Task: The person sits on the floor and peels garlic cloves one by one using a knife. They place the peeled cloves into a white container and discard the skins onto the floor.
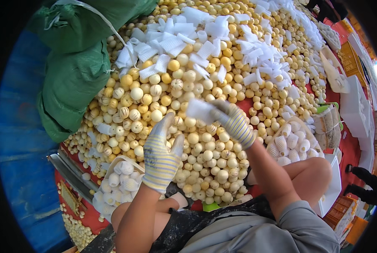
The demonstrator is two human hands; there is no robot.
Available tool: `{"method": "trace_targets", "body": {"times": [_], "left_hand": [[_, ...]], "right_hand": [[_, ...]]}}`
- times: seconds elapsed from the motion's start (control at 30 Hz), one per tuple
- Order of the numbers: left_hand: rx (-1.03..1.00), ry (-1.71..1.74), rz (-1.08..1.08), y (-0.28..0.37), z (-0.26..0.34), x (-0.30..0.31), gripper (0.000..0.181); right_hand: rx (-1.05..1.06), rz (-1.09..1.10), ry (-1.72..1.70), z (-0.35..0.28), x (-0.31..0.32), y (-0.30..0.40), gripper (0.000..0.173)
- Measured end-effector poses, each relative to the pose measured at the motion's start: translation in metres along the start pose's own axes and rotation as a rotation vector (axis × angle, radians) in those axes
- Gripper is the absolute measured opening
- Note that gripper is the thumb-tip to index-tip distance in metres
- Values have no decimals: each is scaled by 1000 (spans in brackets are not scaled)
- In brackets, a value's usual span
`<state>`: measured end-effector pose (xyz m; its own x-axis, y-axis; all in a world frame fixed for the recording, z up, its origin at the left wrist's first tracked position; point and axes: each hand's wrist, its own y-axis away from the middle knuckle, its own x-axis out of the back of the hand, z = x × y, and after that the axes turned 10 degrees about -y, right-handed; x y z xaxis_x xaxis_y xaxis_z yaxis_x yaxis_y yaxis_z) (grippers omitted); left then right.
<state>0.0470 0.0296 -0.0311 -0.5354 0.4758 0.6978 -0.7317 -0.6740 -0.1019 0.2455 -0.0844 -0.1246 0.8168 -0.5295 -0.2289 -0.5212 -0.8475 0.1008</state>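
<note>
My right hand (pixel 234 123), in a striped knit glove, grips a white foam net sleeve (pixel 198 110). The sleeve is slightly blurred and hangs above the heap of fruit. Lower and to the left, my left hand (pixel 163 158) wears a matching glove. Its thumb and fingers are spread, and I see nothing held between them. Beneath both hands lies a big heap of round, pale yellow pepino melons (pixel 207 155), many with dark stripes. Loose white foam sleeves (pixel 172 38) are scattered over the heap's far part.
Sleeved fruit fills a container (pixel 122 183) by my left knee and another (pixel 292 142) beyond my right knee. Green woven sacks (pixel 74 82) border the left. A basket (pixel 326 126) and white foam boxes (pixel 354 107) stand at right. Another person's legs (pixel 365 183) show at the right edge.
</note>
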Motion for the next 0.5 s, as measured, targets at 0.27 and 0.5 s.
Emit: {"method": "trace_targets", "body": {"times": [0.27, 0.5], "left_hand": [[135, 241, 6, 17, -5, -8, 49], [-520, -433, 221, 30, 18, 1, 45]], "right_hand": [[400, 34, 270, -43, -82, 74, 32], [100, 127, -241, -31, -83, 77, 35]]}}
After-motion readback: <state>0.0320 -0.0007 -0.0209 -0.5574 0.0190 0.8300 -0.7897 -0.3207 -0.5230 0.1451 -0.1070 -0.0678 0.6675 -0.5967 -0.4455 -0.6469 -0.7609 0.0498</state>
